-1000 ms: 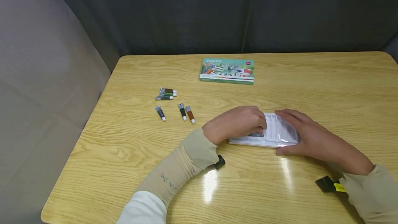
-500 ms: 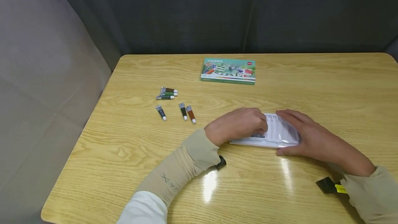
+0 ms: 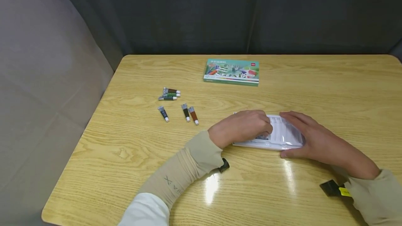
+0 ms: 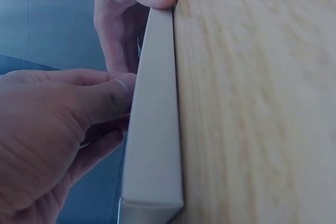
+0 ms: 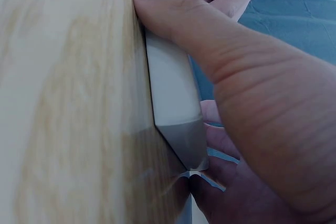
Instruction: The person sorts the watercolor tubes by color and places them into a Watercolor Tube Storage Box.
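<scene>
A white plastic tray (image 3: pixel 276 144) with slotted compartments lies on the table, its right slots bare. My left hand (image 3: pixel 243 126) reaches over its left part with fingers curled and pointing down. In the left wrist view, the left thumb (image 4: pixel 113 98) and fingers pinch together just behind the tray's side wall. A dark, silvery bit of a paint tube (image 3: pixel 262 137) shows under that hand; the rest is hidden. My right hand (image 3: pixel 317 138) grips the tray's right end, thumb along the near side and fingers at the far side. The right thumb (image 5: pixel 168 14) presses the wall in the right wrist view.
Left of the tray lie a dark blue tube (image 3: pixel 163 113), a dark green tube (image 3: pixel 186 113) and a brown tube (image 3: pixel 193 115). Behind them is a small cluster of tubes (image 3: pixel 169 94). A green illustrated box (image 3: pixel 231 72) rests near the table's (image 3: pixel 110 170) back edge.
Both hands stay at the tray with almost the same hold. The whole head view shifts slightly; the loose tubes and the box keep their places on the table.
</scene>
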`<action>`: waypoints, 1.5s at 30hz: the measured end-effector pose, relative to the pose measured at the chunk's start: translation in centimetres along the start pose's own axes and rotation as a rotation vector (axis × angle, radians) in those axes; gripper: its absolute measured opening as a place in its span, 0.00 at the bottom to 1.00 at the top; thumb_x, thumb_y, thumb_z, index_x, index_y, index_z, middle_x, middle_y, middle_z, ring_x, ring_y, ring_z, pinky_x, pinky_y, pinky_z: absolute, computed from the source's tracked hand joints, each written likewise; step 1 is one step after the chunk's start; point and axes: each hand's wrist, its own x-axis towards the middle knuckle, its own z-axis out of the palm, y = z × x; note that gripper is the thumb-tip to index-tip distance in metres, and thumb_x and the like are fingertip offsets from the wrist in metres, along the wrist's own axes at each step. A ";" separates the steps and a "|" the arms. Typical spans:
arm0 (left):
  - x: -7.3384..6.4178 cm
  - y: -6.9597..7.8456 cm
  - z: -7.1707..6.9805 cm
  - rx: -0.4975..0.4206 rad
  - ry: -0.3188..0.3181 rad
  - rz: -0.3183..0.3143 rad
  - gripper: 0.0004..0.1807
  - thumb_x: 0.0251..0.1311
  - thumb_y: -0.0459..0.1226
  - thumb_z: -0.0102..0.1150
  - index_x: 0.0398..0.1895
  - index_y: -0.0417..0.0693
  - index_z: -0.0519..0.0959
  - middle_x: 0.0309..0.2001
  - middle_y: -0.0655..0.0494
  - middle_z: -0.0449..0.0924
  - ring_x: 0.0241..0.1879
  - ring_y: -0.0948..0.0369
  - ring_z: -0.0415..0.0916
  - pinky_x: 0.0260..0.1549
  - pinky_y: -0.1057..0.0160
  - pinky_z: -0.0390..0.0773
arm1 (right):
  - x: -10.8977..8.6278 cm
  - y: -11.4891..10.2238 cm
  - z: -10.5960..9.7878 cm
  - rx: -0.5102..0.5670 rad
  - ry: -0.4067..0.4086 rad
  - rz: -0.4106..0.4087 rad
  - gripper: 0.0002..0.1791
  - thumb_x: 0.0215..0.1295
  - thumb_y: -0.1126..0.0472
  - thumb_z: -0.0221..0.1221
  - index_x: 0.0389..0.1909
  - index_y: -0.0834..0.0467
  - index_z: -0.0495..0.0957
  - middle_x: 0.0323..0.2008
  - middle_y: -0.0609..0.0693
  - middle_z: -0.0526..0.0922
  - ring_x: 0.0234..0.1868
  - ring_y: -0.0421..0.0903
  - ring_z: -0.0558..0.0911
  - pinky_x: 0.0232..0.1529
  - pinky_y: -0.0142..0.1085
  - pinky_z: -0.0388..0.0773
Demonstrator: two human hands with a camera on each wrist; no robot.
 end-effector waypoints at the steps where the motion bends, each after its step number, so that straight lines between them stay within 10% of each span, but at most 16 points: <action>1: 0.0 0.0 0.0 0.000 0.001 0.000 0.13 0.79 0.40 0.51 0.44 0.57 0.87 0.43 0.66 0.86 0.48 0.67 0.78 0.52 0.71 0.74 | 0.0 0.0 0.0 -0.001 0.005 -0.002 0.66 0.42 0.33 0.79 0.80 0.54 0.58 0.74 0.62 0.64 0.71 0.65 0.67 0.61 0.62 0.71; 17: -0.9 -0.3 -0.8 -0.002 0.035 0.010 0.13 0.80 0.40 0.50 0.48 0.57 0.87 0.49 0.67 0.87 0.51 0.67 0.79 0.55 0.71 0.76 | 0.1 -0.3 -0.1 0.015 -0.041 0.032 0.67 0.44 0.32 0.77 0.80 0.55 0.57 0.76 0.63 0.61 0.73 0.66 0.64 0.63 0.65 0.70; 29: -3.6 -2.5 -3.3 -0.128 0.084 -0.146 0.14 0.78 0.41 0.53 0.56 0.52 0.86 0.55 0.62 0.87 0.59 0.64 0.78 0.64 0.69 0.75 | 0.2 -0.5 -0.1 0.003 -0.058 0.053 0.68 0.43 0.29 0.76 0.80 0.54 0.56 0.76 0.64 0.60 0.73 0.67 0.64 0.64 0.68 0.69; 45: -12.6 -7.4 -3.3 -0.124 0.091 -0.398 0.13 0.75 0.40 0.58 0.55 0.49 0.86 0.54 0.56 0.87 0.55 0.58 0.83 0.59 0.59 0.81 | 0.1 -0.4 -0.1 -0.006 -0.057 0.050 0.68 0.42 0.28 0.75 0.80 0.57 0.57 0.76 0.64 0.60 0.73 0.67 0.64 0.65 0.68 0.69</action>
